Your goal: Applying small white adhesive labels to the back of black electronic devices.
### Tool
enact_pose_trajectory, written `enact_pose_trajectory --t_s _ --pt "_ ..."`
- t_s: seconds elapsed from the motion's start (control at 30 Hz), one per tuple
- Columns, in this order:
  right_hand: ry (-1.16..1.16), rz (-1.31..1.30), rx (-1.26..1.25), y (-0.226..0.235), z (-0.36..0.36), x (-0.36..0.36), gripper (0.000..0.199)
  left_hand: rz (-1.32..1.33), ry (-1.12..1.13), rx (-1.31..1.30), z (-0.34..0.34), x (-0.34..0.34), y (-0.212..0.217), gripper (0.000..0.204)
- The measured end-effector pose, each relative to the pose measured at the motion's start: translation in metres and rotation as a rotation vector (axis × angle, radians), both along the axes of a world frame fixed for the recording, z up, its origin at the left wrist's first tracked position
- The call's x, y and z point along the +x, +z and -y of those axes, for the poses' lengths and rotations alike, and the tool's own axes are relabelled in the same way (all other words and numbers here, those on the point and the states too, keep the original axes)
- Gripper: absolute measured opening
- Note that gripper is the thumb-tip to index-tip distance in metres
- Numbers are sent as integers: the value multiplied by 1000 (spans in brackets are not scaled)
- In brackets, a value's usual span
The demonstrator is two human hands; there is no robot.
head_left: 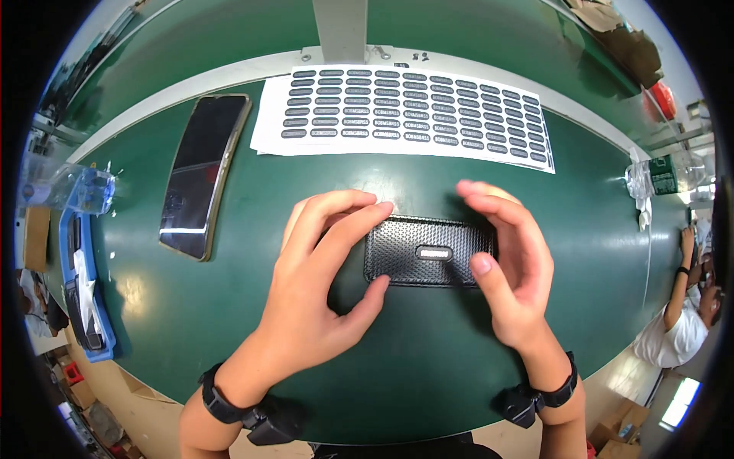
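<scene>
A black perforated rectangular grille panel (pixel 428 251) with a small oval badge at its middle lies on the green table (pixel 428 359). My left hand (pixel 317 283) grips its left end, fingers over the top edge and thumb under the lower edge. My right hand (pixel 508 260) cups its right end, thumb at the lower right corner, fingers curved over the top. Beyond the panel lies a white sheet (pixel 405 115) carrying several rows of dark oval label stickers.
A dark smartphone (pixel 200 172) lies face up at the left. A blue tray (pixel 80 275) holding parts stands at the table's left edge. A plastic bottle (pixel 661 176) sits at the right edge. Another person (pixel 684 314) sits at the far right.
</scene>
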State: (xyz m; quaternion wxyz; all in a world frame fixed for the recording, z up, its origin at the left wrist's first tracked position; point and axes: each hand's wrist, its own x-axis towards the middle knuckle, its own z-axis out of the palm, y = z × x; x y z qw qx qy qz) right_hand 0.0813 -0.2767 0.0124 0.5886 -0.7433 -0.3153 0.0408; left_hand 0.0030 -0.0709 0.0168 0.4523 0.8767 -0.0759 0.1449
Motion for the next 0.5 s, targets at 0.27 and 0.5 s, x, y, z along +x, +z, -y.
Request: enact_pose_trajectory --t_s 0.27,0.5 --pt "28 259 -569 17 -7 2 60 -189 -106 179 0 10 8 61" --pt "46 224 -385 13 -2 11 70 -99 -91 157 -7 6 4 67"
